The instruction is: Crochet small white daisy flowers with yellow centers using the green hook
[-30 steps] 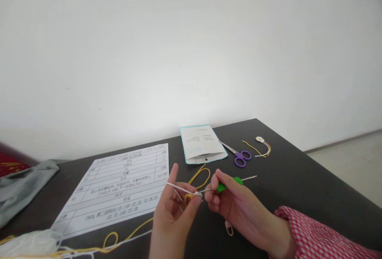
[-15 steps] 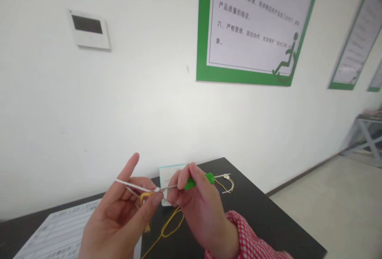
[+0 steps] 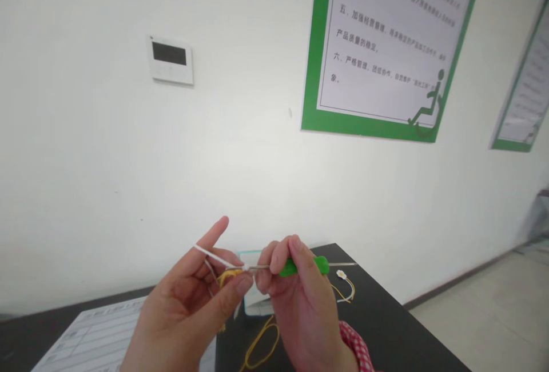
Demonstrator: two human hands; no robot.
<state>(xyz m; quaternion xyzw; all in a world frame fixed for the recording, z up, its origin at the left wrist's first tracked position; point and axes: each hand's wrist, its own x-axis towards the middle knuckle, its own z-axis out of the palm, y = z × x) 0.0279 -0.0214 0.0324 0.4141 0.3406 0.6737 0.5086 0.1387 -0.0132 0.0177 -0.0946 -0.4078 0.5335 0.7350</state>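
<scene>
My right hand [image 3: 300, 298] grips a crochet hook [image 3: 288, 268] by its green handle, the metal shaft pointing left. At its tip sits a small loop of white yarn [image 3: 219, 258], with the strand running taut over my raised left index finger. My left hand [image 3: 189, 298] pinches a small piece of yellow and white crochet [image 3: 229, 274] between thumb and middle finger, right at the hook's tip. Fingers hide most of the stitches. A loose yellow yarn strand [image 3: 262, 340] curls on the table below my hands.
On the black table [image 3: 377, 326] lie a printed sheet [image 3: 94, 332] at the left and a light blue-edged card or booklet [image 3: 253, 303] behind my hands. A small white flower with yarn tails [image 3: 342, 274] lies at the right. Behind is a white wall with a green-framed poster [image 3: 369, 123].
The view has shifted, so the wall and table sit further right and lower. Both hands keep their hold, and the hook's tip stays at the white yarn.
</scene>
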